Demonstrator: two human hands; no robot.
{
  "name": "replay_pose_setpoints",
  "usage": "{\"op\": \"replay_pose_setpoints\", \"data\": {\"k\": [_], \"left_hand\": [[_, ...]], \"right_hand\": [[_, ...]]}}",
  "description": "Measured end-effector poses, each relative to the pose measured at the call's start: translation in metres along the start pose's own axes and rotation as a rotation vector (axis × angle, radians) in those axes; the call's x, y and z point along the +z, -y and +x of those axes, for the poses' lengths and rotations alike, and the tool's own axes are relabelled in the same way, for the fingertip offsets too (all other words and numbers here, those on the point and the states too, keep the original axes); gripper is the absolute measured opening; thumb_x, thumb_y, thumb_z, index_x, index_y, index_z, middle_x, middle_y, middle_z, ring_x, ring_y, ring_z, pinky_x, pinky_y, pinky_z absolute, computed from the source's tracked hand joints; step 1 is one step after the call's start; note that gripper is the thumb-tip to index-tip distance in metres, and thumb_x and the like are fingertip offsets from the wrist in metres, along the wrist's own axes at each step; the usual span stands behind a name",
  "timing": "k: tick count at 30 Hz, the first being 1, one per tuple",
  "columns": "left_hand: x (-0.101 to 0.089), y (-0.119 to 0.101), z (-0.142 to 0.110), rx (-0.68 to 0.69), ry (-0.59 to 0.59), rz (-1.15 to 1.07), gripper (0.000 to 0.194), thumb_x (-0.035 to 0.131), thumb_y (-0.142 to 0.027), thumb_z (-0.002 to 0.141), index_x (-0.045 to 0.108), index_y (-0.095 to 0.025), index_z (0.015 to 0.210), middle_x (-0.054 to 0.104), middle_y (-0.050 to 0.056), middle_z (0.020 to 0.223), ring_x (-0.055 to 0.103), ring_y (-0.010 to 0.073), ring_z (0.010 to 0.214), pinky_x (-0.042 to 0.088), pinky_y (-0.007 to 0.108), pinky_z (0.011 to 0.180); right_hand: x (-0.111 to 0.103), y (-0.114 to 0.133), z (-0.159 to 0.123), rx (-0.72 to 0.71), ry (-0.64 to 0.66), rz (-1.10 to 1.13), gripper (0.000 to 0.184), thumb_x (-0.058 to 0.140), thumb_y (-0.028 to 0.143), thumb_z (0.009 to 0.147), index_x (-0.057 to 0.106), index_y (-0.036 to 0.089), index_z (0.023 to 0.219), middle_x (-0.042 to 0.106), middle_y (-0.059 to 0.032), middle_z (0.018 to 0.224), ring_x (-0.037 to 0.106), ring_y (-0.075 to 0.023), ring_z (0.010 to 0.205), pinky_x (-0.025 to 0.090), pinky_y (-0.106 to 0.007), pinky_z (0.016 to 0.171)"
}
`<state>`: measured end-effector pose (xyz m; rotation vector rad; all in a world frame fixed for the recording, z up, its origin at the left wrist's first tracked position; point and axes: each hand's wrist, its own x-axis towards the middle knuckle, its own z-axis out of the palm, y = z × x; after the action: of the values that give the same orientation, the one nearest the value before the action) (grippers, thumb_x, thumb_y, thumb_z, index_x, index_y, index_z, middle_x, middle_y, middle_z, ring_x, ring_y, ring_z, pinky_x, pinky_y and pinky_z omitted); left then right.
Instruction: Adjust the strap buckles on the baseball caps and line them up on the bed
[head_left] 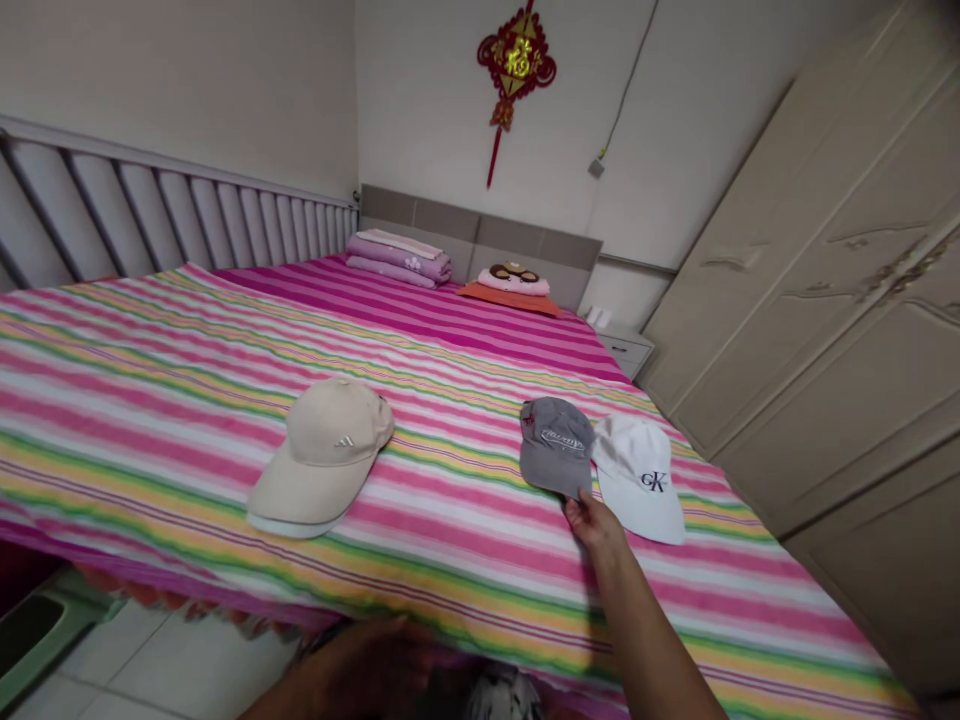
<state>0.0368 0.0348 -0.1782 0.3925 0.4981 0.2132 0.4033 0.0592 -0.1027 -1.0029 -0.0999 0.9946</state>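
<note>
My right hand (596, 522) pinches the brim of a grey baseball cap (555, 440) with pale lettering on its front. The cap lies on the striped bed sheet (465, 540), its brim towards me. Touching it on the right is a white baseball cap (637, 475) marked "CK". A beige baseball cap (337, 430) with a small logo rests farther left, apart from both; a paler edge shows under its brim. Low in the view, by the bed's near edge, my left hand (386, 655) is dim and blurred. Its fingers look loosely stretched, with nothing visible in them.
Folded purple bedding (401, 258) and a pink-and-orange pile (514, 285) lie by the headboard (480, 225). A slatted rail (187, 200) runs along the left. Wardrobes (825, 270) stand at the right. A green stool-like object (60, 625) is on the floor at lower left.
</note>
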Motion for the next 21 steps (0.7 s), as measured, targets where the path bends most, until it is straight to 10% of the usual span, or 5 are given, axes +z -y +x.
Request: {"op": "replay_pose_setpoints", "data": {"k": [21], "left_hand": [[-0.002,0.004,-0.001,0.060,0.122,-0.017,0.036,0.039,-0.030,0.086,0.062,-0.008,0.103,0.064,0.013,0.104,0.058,0.0244,0.096,0.038,0.035,0.081]], "right_hand": [[-0.024,-0.001,0.022,0.181,-0.126,0.007,0.028,0.051,0.028,0.084,0.051,0.015,0.110,0.056,-0.0070,0.107,0.058,-0.0177,0.087,0.050,-0.037,0.071]]}}
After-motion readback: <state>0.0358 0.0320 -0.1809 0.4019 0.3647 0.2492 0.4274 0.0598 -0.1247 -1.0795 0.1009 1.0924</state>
